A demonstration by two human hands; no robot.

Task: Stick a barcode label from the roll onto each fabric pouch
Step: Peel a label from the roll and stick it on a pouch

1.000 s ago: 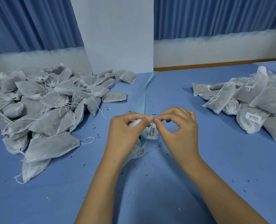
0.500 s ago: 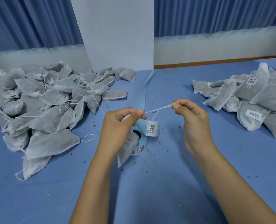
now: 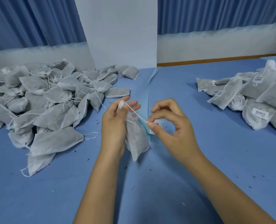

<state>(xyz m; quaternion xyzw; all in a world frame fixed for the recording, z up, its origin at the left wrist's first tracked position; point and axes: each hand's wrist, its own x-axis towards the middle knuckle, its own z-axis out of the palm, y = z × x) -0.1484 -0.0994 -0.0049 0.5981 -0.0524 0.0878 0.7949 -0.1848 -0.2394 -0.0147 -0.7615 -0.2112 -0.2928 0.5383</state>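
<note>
A person's left hand grips a grey fabric pouch by its neck above the blue worktop. The right hand pinches the end of the pouch's white string between thumb and forefinger. Half a second ago the string was stretched level between hands held well apart. It now slopes down from the left fingertips to the right hand, which has dropped close to the label roll standing just behind the pouch. The pouch has swung more upright and hides most of the roll, though one barcode label shows beside the right thumb. The neck looks drawn shut, so peeling a label appears to be next. The pouch carries no visible label. Unlabelled pouches are heaped at left and labelled pouches at right.
</note>
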